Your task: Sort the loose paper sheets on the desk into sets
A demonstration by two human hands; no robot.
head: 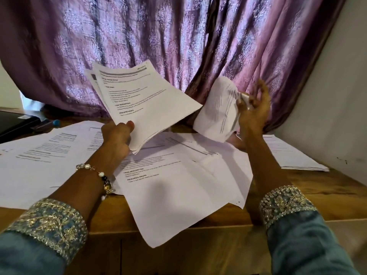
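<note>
Lit from behind through the purple curtain [178,40], glowing brightest at upper centre; soft and dim in the foreground. Faint shadows on the loose sheets [178,195] at lower centre. Motion-blurred right hand [255,108] and its curled sheet [216,110]. Wide-angle bowing toward the edges

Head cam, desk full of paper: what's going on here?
A person is sorting printed sheets at a wooden desk. The left hand grips a fanned stack of sheets held up off the desk. The right hand pinches a single curled sheet, also lifted. More loose sheets lie overlapping across the middle of the desk, one hanging over the near edge, and a flatter pile sits at the right by the wall. Sorting looks unfinished.
</note>
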